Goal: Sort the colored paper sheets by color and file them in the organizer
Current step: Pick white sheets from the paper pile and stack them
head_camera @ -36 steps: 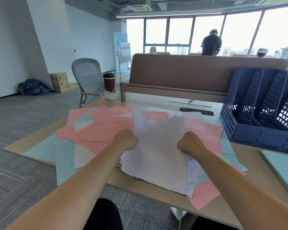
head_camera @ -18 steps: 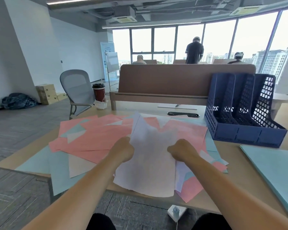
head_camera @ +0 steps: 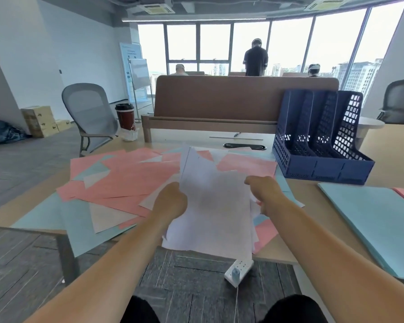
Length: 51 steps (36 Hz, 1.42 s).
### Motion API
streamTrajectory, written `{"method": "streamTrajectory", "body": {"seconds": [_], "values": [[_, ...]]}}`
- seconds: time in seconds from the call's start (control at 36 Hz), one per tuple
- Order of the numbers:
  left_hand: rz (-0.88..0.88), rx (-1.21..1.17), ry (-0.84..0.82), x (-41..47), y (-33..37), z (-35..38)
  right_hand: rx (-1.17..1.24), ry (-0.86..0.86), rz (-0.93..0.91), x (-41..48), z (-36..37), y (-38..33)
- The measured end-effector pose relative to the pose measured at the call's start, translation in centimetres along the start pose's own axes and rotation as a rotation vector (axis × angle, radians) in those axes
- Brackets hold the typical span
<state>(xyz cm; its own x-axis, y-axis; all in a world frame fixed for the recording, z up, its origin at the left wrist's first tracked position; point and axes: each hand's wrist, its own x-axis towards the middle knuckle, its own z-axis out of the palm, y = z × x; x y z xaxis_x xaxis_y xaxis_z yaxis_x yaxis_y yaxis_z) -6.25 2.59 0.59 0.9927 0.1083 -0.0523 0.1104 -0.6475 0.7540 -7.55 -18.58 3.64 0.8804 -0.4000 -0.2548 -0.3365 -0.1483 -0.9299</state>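
Head view. At the centre of the frame, the left hand and the right hand each hold a closed grip on one side edge of the white stack, with the fingers curled round the paper. The stack's far end is raised and its near end hangs past the near edge of the table. Pink sheets and pale blue sheets lie mixed across the left and centre. The blue organizer stands at the upper right, and no paper shows in its slots. A sorted blue pile lies at the right edge.

The step in hand appears to be squaring the white stack before filing it.

1. Hold both grips level and opposite each other.
2. Tap the lower edge on the table until the edges align.
3. Check beneath the right hand, where pink and blue corners show, and leave those sheets behind.
4. Support the hanging end, since thin paper is likely to sag and fan out.
5. Feed the stack upright into one slot.
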Motion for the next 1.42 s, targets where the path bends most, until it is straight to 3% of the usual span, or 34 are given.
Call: {"method": "streamTrajectory", "body": {"seconds": [0.25, 0.53, 0.61, 0.86, 1.11, 1.25, 1.31, 1.39, 1.42], "values": [[0.014, -0.109, 0.001, -1.2, -0.5, -0.4, -0.03, -0.026, 0.064, 0.2, -0.1, 2.1], [0.016, -0.142, 0.056, -2.3, 0.6, -1.2, -0.333, 0.076, -0.166, -0.1, 0.0, 2.9], [-0.03, -0.143, 0.053, -2.5, 0.6, -1.5, -0.28, 0.101, -0.175, -0.8, -0.6, 3.2], [-0.155, -0.125, 0.062, -3.7, 0.5, -1.3, -0.025, -0.058, 0.062, -2.2, -2.0, 4.1], [-0.208, -0.002, 0.05, -5.2, 1.0, -2.2, 0.023, 0.019, 0.018, -2.9, -2.2, 4.9], [-0.166, -0.075, 0.089, -4.8, 0.6, -2.6, 0.029, 0.056, -0.084, -2.8, -2.5, 4.5], [-0.18, -0.064, 0.078, -4.5, 0.5, -2.9, -0.251, 0.058, -0.151, -2.0, -1.8, 4.5], [-0.182, -0.098, 0.083, -3.9, 0.3, -3.0, 0.044, 0.081, -0.121, -0.9, -1.4, 4.1], [-0.188, -0.083, 0.076, -3.8, 0.3, -3.0, -0.023, 0.101, -0.13, -0.9, -1.2, 4.0]]}}
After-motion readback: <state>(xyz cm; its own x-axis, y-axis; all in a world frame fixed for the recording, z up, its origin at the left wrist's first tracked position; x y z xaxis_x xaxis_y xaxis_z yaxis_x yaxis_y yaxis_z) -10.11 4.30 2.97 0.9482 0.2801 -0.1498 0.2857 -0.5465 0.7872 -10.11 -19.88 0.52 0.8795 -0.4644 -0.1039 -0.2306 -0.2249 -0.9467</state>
